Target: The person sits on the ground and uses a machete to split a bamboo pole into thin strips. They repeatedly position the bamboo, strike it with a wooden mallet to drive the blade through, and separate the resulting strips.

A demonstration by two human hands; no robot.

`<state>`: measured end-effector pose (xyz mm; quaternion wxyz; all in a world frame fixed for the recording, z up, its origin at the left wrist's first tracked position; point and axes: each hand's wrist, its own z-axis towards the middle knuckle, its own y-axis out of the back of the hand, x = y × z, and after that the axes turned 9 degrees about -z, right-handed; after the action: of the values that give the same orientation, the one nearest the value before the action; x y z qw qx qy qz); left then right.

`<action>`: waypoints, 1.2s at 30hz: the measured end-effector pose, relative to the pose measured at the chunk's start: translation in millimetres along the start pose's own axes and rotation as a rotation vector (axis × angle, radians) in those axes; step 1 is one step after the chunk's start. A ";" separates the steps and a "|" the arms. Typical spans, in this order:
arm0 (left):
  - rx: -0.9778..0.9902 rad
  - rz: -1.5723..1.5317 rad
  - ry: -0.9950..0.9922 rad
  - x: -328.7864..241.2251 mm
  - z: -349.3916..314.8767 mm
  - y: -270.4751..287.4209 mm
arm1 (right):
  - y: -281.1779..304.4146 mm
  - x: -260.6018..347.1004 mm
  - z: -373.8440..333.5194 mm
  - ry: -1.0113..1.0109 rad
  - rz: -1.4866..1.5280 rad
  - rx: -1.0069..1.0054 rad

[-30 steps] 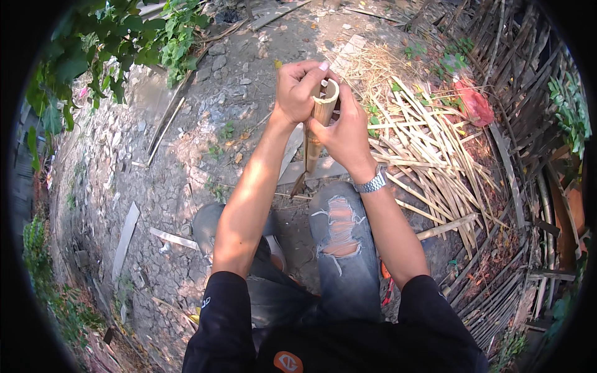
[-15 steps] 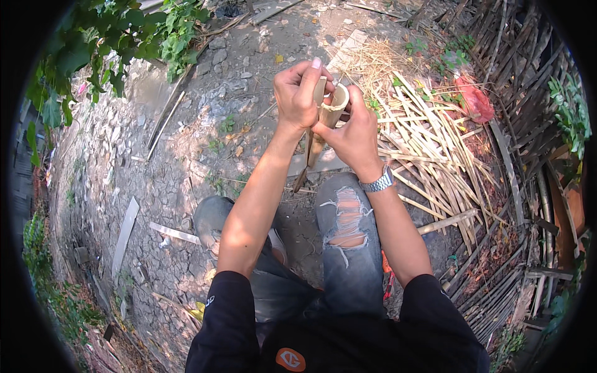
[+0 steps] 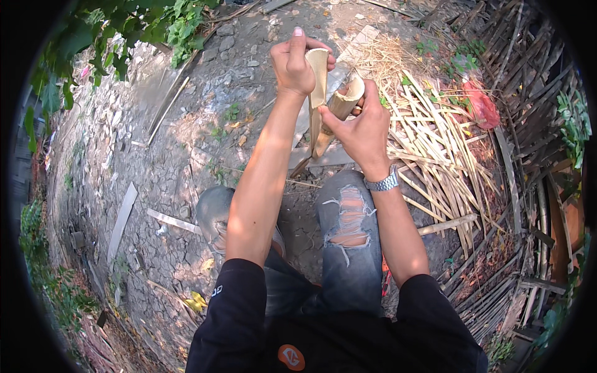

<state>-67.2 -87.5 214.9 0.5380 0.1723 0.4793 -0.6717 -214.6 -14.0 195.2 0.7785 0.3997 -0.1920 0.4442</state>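
A split length of bamboo (image 3: 318,78) stands between my hands above the ground, its two halves spread apart at the top. My left hand (image 3: 293,67) is closed round the left half, thumb pointing up. The right half (image 3: 340,107) has a curved, hollow end, and my right hand (image 3: 360,129) grips it with the thumb along its near side. Lower down the halves come close to each other; whether they are still joined there I cannot tell. A metal watch (image 3: 382,181) is on my right wrist.
A heap of pale bamboo strips (image 3: 438,155) lies to the right, with straw-like shavings (image 3: 382,57) beyond it. A red net bag (image 3: 479,104) rests near a stick fence (image 3: 510,62). Flat slats (image 3: 122,224) lie on the cracked ground at left. Leafy vines hang at upper left.
The bamboo halves have been pulled wider apart at the top. My left hand has risen slightly, and my right hand has moved right and a little down.
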 end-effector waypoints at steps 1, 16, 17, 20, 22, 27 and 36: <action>-0.005 -0.003 0.004 0.4 2.6 1.0 | 0.5 1.1 -0.1 -0.026 -0.023 0.019; -0.526 0.105 -0.102 -24.3 72.7 232.1 | 110.8 -76.6 -87.2 -0.218 0.254 0.031; -0.569 0.086 -0.061 -25.0 62.8 246.4 | 120.9 -86.6 -90.0 -0.277 0.263 0.021; -0.668 0.052 -0.069 -25.5 57.0 251.0 | 139.3 -105.2 -66.2 -0.374 0.284 0.092; -0.716 0.014 -0.069 -29.0 54.1 251.2 | 142.7 -122.2 -65.9 -0.409 0.404 0.019; -0.720 -0.008 -0.113 -38.2 40.1 249.0 | 163.9 -205.6 -109.0 -0.669 0.634 -0.356; -0.431 -0.085 -0.054 -64.7 32.0 143.9 | 209.6 -167.2 -133.2 -1.077 0.648 -0.324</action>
<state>93.0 -72.5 212.7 0.5463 0.0148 0.6039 -0.5803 -488.1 61.6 99.7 0.4500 0.3658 -0.7311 0.3593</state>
